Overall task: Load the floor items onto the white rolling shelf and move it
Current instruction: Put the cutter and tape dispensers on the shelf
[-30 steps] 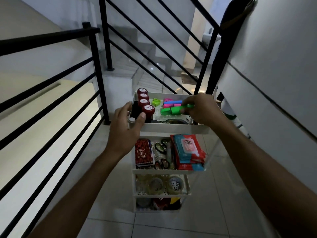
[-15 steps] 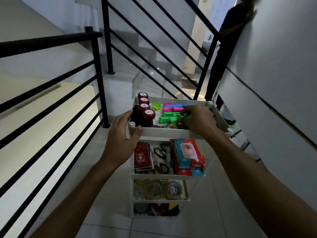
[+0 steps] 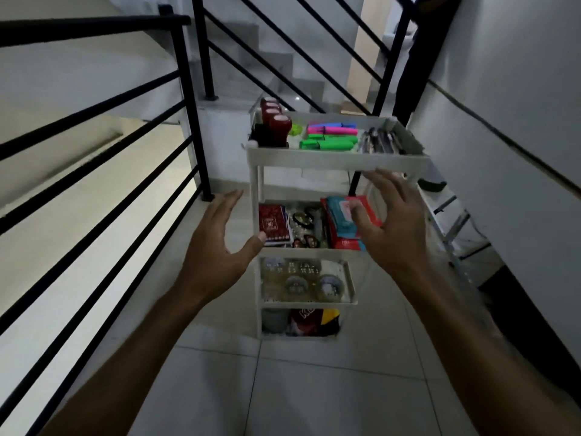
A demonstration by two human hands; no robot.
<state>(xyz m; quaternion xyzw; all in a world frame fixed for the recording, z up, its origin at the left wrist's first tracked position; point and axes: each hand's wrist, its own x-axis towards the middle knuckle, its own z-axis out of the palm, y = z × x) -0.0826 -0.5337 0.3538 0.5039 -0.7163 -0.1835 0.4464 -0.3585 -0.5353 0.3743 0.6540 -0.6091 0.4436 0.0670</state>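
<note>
the white shelf (image 3: 333,158) stands on pale floor tiles (image 3: 314,388), just past both hands. the left hand (image 3: 217,247) and right hand (image 3: 390,225) are spread wide, holding nothing. black rails (image 3: 94,146) run left of the left hand; a wall (image 3: 518,105) is right of the right hand.

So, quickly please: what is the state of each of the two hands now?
Left hand: open, holding nothing.
Right hand: open, holding nothing, in front of the white rolling shelf.

One white rolling shelf (image 3: 336,160) — four tiers, four red-capped bottles (image 3: 280,124), two hands — left (image 3: 217,247), right (image 3: 393,228)
</note>
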